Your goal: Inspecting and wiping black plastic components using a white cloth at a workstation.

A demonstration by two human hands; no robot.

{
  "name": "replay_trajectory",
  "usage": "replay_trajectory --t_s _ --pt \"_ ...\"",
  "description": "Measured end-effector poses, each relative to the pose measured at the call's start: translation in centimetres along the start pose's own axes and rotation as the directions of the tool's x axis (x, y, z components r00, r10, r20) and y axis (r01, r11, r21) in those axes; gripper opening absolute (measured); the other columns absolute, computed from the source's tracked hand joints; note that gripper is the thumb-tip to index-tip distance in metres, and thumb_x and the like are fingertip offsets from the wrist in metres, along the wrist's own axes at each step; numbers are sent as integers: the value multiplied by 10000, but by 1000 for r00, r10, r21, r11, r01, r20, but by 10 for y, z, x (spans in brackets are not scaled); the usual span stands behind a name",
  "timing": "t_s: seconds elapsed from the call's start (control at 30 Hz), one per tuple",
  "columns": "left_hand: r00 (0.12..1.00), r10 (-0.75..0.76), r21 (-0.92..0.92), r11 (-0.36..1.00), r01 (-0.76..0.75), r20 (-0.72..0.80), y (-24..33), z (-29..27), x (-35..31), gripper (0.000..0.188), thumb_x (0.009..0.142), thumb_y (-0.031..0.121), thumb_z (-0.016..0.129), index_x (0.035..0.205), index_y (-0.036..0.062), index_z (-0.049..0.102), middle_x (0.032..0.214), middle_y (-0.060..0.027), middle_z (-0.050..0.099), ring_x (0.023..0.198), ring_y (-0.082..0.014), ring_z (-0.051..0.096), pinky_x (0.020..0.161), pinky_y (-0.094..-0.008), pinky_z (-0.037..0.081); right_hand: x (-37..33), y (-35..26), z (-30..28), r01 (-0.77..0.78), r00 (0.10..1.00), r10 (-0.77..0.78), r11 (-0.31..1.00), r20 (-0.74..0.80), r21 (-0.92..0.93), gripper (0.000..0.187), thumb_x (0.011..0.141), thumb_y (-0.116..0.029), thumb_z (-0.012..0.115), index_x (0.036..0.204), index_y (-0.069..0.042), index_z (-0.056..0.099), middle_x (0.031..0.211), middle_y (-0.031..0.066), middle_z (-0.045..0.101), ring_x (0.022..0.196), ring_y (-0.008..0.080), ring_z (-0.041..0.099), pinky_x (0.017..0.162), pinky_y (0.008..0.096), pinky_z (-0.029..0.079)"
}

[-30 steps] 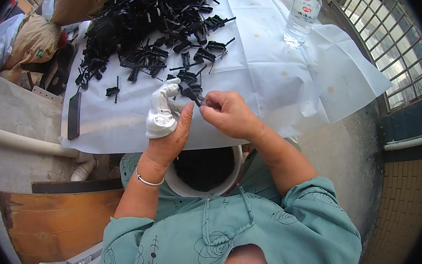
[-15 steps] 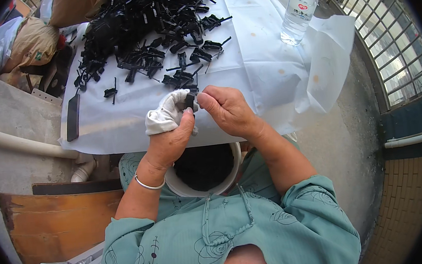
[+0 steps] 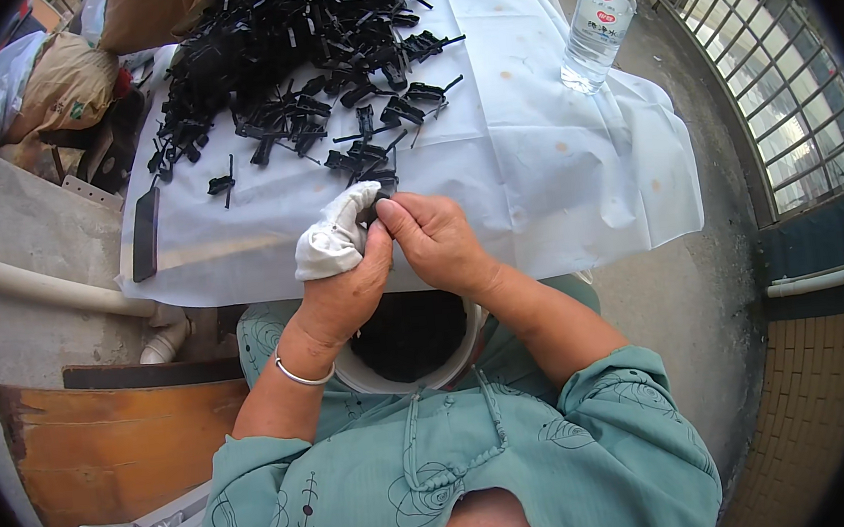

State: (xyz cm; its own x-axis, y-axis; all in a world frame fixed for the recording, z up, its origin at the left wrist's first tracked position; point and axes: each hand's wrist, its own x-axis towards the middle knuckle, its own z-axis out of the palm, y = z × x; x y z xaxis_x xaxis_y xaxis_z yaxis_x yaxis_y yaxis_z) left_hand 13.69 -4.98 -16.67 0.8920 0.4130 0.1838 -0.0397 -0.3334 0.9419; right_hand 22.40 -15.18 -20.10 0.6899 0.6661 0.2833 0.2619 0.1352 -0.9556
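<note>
Both hands meet over the table's near edge. My left hand (image 3: pixel 351 275), its fingers covered by a white cloth (image 3: pixel 332 239), is closed on a small black plastic part (image 3: pixel 369 211), with the bare thumb pressed against it. Thumb and fingers of my right hand (image 3: pixel 432 240) pinch at the same part from the other side; the fingers hide most of it. Just beyond the hands lie several loose black plastic parts (image 3: pixel 369 155) with thin stems. Under the hands, between my knees, a white bucket (image 3: pixel 475 334) holds a dark mass of black pieces (image 3: pixel 408 337).
A large heap of black parts (image 3: pixel 272 36) covers the far left of the white-sheeted table (image 3: pixel 525 174). A clear water bottle (image 3: pixel 598 25) stands at the far right. At the left edge lies a flat black bar (image 3: pixel 145 234). Left of the table are sacks (image 3: pixel 70 83) and a pipe (image 3: pixel 42 282).
My right hand has closed in on the black part and now covers more of it. The sheet's right corner, raised before, has dropped down.
</note>
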Motion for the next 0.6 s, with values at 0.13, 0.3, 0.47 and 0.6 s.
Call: replay_trajectory --t_s 0.13,0.3,0.47,0.6 --pt "996 -86 -120 989 86 4 9 1 -1 291 799 18 560 1082 -46 539 842 -94 596 719 -132 543 692 -258 464 -2 -4 -3 43 999 -43 999 9 12 274 933 -180 476 739 -1 549 603 -11 473 575 68 388 507 253 365" --pt "976 219 194 958 -212 -15 -9 0 1 258 834 33 548 1084 -27 521 882 -52 573 759 -118 545 719 -257 469 0 -7 -3 -10 1000 11 1000 23 -18 268 930 -185 482 753 5 554 602 -5 478 573 69 395 510 253 369" --pt "996 88 -231 969 -86 -3 -10 -5 8 303 873 60 530 1158 19 434 858 -33 556 664 -89 512 605 -220 445 6 -18 -22 64 998 -66 996 -22 -64 210 890 -178 538 814 10 590 583 31 482 539 100 423 509 263 379" --pt "994 -106 -400 910 110 33 -5 -12 9 299 916 81 461 1202 42 385 836 -13 539 566 -39 438 481 -174 374 7 -10 -31 167 977 -108 925 185 -342 141 805 -116 627 878 3 604 572 66 482 511 147 441 499 275 387"
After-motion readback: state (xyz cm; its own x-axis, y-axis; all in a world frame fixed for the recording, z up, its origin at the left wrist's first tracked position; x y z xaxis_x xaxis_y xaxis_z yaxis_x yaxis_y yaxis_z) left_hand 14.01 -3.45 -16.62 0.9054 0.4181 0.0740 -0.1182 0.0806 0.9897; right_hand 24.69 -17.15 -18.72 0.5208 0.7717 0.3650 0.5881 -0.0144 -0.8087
